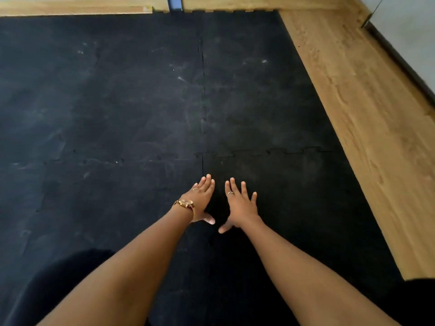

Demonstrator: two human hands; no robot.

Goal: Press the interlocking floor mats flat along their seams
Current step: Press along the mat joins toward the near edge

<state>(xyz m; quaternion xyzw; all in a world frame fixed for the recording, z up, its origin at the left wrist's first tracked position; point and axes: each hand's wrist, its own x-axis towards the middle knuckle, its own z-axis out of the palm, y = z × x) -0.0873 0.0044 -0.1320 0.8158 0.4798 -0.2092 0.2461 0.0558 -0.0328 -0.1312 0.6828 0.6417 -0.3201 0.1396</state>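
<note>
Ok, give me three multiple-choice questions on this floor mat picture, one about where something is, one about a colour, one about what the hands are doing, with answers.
1. Where is the wooden floor that lies bare?
A. Right of the mats and along their far edge
B. Only left of the mats
C. Under the hands

2. What colour are the mats?
A. Blue
B. Black
C. Red

3. How are the hands?
A. Clenched in fists
B. Open, palms down, fingers spread
C. Gripping a tool

Answers:
1 A, wood runs down the right side and across the top.
2 B, the mats are black.
3 B, the left hand and right hand lie flat on the mats.
</note>
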